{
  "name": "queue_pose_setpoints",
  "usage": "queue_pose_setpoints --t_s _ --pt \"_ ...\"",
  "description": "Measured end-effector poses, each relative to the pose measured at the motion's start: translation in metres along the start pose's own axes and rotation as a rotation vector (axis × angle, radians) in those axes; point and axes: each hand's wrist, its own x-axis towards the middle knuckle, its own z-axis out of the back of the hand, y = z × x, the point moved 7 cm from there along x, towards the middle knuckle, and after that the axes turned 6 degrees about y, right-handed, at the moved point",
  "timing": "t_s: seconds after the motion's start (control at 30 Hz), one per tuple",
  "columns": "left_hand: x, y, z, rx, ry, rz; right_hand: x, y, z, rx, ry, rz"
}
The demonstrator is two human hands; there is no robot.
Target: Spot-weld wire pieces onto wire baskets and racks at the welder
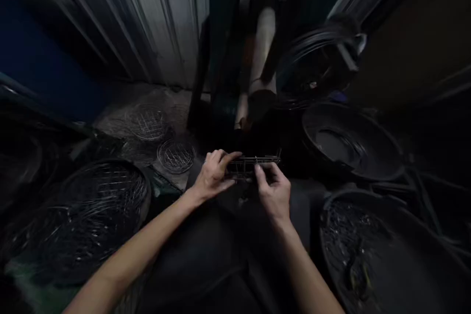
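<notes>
Between my two hands is a small wire rack (245, 168), seen nearly edge-on, with thin parallel wires and short uprights. My left hand (215, 171) grips its left end, thumb along one side and fingers along the other. At its right part, my right hand (273, 184) pinches the wires between thumb and fingers. The rack is held above my dark-clad lap, in front of a machine (265, 49) with a pale upright cylinder. Dim light and blur hide the finer wires and the exact fingertip contact.
Round wire grids (176, 156) lie on the floor at left. Nearer stands a wide basin (142, 196) heaped with wire pieces. On the right are a dark pan (382, 157), a basin (415, 265) with small metal pieces, and a wire coil (312, 41). Corrugated sheeting (158, 24) stands behind.
</notes>
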Motion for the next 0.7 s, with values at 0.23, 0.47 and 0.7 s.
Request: queue_pose_setpoints --t_s 0.23,0.47,0.7 --pt "0.01 0.017 0.01 0.048 -0.142 -0.04 0.02 0.012 -0.009 -0.053 -0.022 0.189" --pt "0.018 0.028 0.013 0.059 -0.205 -0.077 0.033 0.011 -0.019 -0.052 0.008 0.237" --pt "0.03 0.041 0.009 0.029 -0.199 -0.077 0.043 0.015 -0.021 -0.062 0.002 0.252"
